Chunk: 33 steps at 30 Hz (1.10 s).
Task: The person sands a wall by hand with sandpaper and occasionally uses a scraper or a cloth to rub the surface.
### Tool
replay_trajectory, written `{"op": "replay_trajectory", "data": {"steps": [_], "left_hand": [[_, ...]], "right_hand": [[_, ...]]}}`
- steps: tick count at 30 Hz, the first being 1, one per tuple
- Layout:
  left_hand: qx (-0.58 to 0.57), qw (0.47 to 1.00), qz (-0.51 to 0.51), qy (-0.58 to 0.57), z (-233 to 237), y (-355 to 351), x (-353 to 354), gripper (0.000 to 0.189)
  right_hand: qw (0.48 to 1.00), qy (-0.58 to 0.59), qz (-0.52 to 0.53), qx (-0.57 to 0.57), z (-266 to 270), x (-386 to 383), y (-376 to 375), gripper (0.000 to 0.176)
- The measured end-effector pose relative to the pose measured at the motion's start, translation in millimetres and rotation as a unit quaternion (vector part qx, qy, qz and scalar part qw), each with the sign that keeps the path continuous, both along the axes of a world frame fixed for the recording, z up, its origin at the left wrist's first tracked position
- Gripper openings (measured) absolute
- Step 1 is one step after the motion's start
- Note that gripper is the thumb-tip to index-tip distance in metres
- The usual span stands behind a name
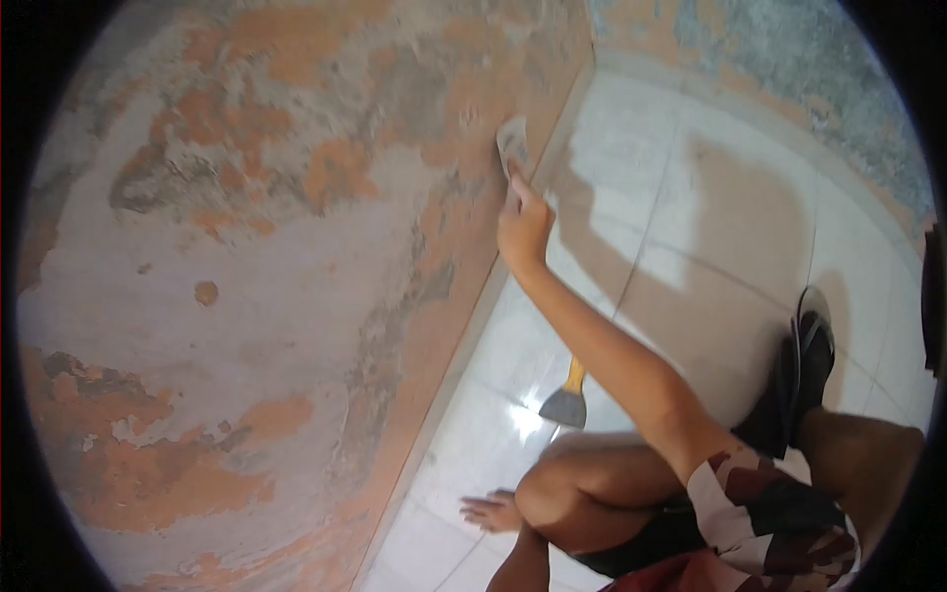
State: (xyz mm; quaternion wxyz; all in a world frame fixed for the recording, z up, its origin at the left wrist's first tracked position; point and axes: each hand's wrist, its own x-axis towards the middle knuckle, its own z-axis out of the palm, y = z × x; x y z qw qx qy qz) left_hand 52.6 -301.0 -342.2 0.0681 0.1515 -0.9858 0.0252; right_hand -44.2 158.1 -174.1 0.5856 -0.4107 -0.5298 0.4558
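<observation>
My right hand (525, 222) is closed on a small pale sheet with faint marks on its back, which looks like a piece of sandpaper (512, 138). The sheet lies against the lower part of the patchy wall (296, 227), near the corner. Low beside my bent knee is my left hand (493, 511), its fingers spread over the tiled floor and nothing in them. Between my right forearm and the knee, a putty knife (565, 403) with a wide grey blade lies on the tiles, its yellow handle partly hidden by the forearm.
White floor tiles (631, 148) meet the wall along a narrow skirting strip (449, 380). A second wall (789, 69) with peeling blue-grey paint closes the corner. My foot in a dark sandal (813, 335) stands on the right. Shadows fall across the tiles.
</observation>
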Motion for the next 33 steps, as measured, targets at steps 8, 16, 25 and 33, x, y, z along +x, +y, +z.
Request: {"op": "replay_trajectory", "data": {"steps": [8,16,25,33], "left_hand": [[0.041,0.999,0.003,0.012,8,19,-1,0.068],[0.057,0.998,0.001,0.01,17,13,5,0.069],[0.077,0.997,-0.008,0.017,13,5,8,0.069],[0.061,0.998,-0.007,0.006,21,9,12,0.068]], "right_hand": [[0.99,-0.014,0.107,0.089,-18,9,-70,0.05],[0.966,-0.045,0.191,0.171,-3,15,-133,0.052],[0.982,-0.011,0.162,0.099,11,8,-149,0.049],[0.964,-0.048,0.18,0.19,-16,11,-158,0.045]]}}
